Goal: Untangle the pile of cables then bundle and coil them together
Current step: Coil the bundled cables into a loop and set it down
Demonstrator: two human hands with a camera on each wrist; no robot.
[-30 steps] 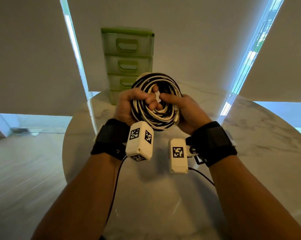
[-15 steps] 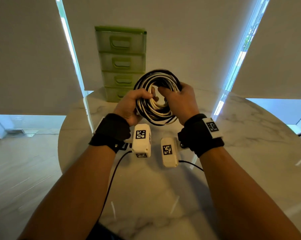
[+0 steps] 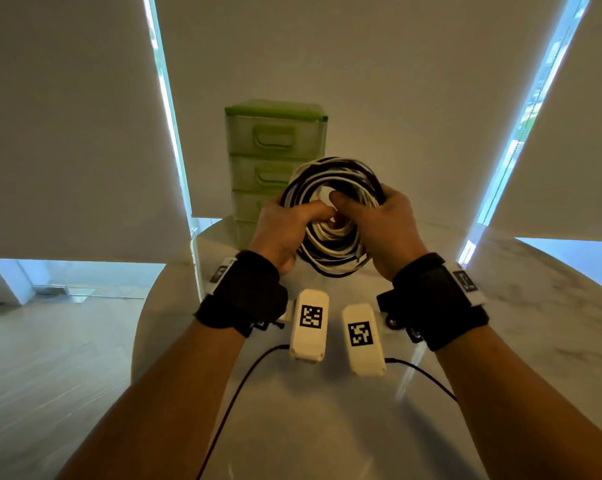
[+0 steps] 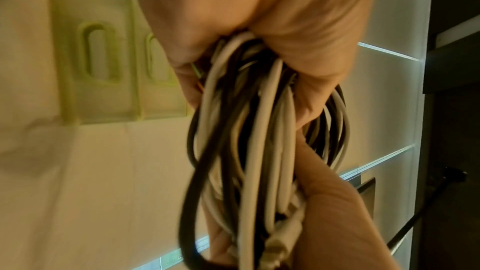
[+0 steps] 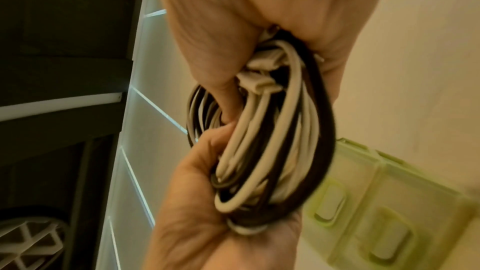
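Observation:
A coil of black and white cables (image 3: 330,188) stands upright in the air above the marble table (image 3: 327,427), held between both hands. My left hand (image 3: 285,230) grips its left side, thumb reaching into the coil's hole. My right hand (image 3: 379,220) grips the right side, thumb also in the hole. In the left wrist view my left hand (image 4: 259,17) has its fingers curled round the cable strands (image 4: 246,151). A white plug (image 4: 280,243) lies by my right hand (image 4: 337,223). In the right wrist view my right hand (image 5: 259,17) clasps the coil (image 5: 280,141) with white plugs (image 5: 259,81) tucked in.
A green plastic drawer unit (image 3: 275,143) stands at the table's far edge, right behind the coil. Window blinds hang beyond it. Thin black leads (image 3: 244,386) run from the wrist cameras across the tabletop. The floor lies to the left of the table.
Both hands kept hold of the coil throughout. My right hand turned and slid up the coil's right side, its thumb now in the hole. The view tilted upward.

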